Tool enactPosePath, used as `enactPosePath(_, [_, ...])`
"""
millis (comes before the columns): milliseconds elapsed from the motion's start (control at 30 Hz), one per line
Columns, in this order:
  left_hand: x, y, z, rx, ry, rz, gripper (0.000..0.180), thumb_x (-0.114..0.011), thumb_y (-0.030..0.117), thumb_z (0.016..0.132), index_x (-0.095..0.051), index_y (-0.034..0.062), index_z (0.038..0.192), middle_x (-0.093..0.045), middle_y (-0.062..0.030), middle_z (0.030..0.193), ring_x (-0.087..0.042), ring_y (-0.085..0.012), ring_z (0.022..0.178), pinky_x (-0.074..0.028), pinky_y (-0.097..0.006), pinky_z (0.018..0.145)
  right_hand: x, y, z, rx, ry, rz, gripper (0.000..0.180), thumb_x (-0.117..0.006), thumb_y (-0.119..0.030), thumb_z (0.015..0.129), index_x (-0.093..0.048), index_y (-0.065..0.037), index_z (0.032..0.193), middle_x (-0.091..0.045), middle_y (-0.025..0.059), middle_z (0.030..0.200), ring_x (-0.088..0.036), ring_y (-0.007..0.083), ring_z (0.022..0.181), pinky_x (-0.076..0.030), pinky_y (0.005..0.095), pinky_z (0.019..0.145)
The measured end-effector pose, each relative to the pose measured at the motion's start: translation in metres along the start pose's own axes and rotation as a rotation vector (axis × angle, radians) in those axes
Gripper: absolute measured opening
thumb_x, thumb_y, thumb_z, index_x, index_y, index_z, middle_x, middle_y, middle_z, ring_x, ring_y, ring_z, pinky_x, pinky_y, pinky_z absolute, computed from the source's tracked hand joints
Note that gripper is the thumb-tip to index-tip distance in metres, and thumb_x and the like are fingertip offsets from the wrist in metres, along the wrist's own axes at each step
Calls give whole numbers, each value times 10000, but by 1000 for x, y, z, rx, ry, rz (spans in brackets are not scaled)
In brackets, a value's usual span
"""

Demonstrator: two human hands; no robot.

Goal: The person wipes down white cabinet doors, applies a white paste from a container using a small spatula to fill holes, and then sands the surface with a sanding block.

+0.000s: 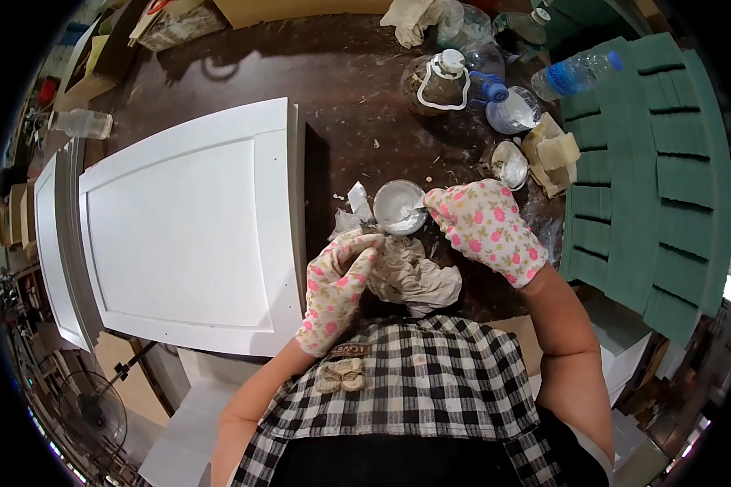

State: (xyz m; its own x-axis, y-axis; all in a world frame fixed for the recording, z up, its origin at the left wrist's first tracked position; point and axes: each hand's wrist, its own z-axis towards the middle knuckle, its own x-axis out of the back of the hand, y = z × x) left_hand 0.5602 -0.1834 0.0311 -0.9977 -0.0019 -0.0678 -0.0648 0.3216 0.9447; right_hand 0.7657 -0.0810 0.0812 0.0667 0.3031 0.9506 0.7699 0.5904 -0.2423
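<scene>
Both my hands wear white gloves with pink flowers. My right hand (pixel 486 227) is closed on a thin grey blade-like tool (pixel 417 209), whose end reaches into a small round tub (pixel 392 191) of white paste. My left hand (pixel 339 284) is closed in a pinch just below and left of the tub; whatever its fingertips hold is too small to make out. Beyond those fingertips lies a white-smeared flat piece (pixel 358 201). A crumpled beige cloth (pixel 414 280) sits between my hands, in front of the tub.
White panel doors (pixel 187 227) are stacked on the dark table (pixel 333 73) to the left. At the back right stand a jug with a white handle (pixel 437 85), several plastic bottles (pixel 573 77), a cut bottle base (pixel 513 110) and a sponge (pixel 559 152). Green slotted sheeting (pixel 617 219) borders the right.
</scene>
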Motion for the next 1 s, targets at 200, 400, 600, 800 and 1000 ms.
enactPosePath(200, [-1,-5,3,17,-34,-1,222,-553,64,928,-668,-25,1096,-617,-76,1087,-591,-131,974,-484,-270,857,-10,-2,12,64,8,-154,106,-629,-131,730,-621,-97,830,-630,73,700,-657,256,667,-501,376,537])
enactPosePath(400, [0,-12,4,11,-48,32,229,-538,61,939,-656,-28,1113,-602,-77,1117,-602,-120,942,-514,-254,812,-6,4,3,65,149,57,78,-611,-115,742,-615,-104,819,-625,67,706,-652,252,663,-493,379,534])
enactPosePath(600, [-5,-9,5,94,-61,-88,234,-529,54,946,-639,-31,1134,-596,-80,1163,-610,-118,938,-534,-252,788,-19,5,3,64,70,-93,75,-621,-140,745,-590,-119,810,-623,56,698,-647,239,655,-492,360,536])
enactPosePath(800, [-5,-14,7,47,-44,-56,236,-525,67,952,-639,-27,1136,-635,-69,1107,-616,-112,931,-516,-245,795,-17,5,-1,29,101,-5,200,-614,-127,755,-637,-129,954,-644,43,782,-641,238,686,-483,344,554])
enactPosePath(1000, [-3,-16,9,57,-69,-12,235,-527,77,953,-644,-21,1133,-657,-64,1077,-602,-103,955,-485,-239,835,-23,7,-5,-12,153,57,94,-599,-133,810,-627,-107,897,-639,54,745,-639,260,680,-490,368,547])
